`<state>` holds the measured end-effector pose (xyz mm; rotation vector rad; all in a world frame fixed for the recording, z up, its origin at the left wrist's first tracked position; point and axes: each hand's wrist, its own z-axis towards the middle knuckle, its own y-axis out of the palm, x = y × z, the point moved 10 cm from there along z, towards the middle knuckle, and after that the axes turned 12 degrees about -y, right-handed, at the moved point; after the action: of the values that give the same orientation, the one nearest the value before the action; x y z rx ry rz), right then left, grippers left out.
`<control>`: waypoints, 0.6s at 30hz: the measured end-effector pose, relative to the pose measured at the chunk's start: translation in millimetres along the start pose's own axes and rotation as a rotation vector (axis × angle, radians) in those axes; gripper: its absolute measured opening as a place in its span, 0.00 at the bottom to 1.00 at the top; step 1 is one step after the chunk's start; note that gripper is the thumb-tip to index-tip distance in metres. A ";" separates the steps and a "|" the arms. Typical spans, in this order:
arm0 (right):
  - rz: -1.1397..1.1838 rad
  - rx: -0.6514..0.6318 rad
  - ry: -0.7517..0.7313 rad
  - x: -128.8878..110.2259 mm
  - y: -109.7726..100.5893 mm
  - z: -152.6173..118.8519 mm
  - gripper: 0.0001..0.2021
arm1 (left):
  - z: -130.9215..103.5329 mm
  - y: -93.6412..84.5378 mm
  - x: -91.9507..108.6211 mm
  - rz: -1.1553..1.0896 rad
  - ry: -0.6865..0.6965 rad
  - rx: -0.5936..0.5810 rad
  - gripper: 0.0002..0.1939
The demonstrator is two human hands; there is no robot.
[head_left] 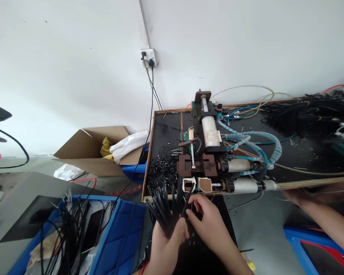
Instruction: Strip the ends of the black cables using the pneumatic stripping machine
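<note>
A bundle of black cables fans upward out of my left hand, whose fingers are wrapped round it. My right hand pinches one black cable between thumb and fingers, at the right side of the bundle. That cable's upper end points at the front of a pneumatic machine with brown metal jaws. Just beyond my hands, two small pale-edged pads sit at the machine's front. Where the lower parts of the cables run is hidden by my hands.
Small black scraps cover the bench's left part. A blue crate with cables stands at lower left, a cardboard box behind it. Blue hoses join the machine's cylinders. Another person's arm reaches in at right, above a blue-red bin.
</note>
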<state>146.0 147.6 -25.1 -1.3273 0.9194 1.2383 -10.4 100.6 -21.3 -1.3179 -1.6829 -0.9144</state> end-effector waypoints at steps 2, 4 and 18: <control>0.123 -0.003 -0.102 -18.0 1.9 0.0 0.06 | 1.3 -1.7 -3.3 -0.034 -0.018 0.028 0.32; 0.288 -0.043 -0.157 -29.7 7.5 -0.6 0.11 | 2.5 -3.9 -4.3 -0.054 -0.006 0.056 0.30; 0.864 0.239 0.237 25.8 11.9 -2.1 0.23 | -7.6 -2.6 27.0 0.076 0.384 0.090 0.16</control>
<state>139.1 146.7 -52.7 -0.8999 1.8685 1.5442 -15.6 104.2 6.1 -1.0599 -1.3516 -0.9654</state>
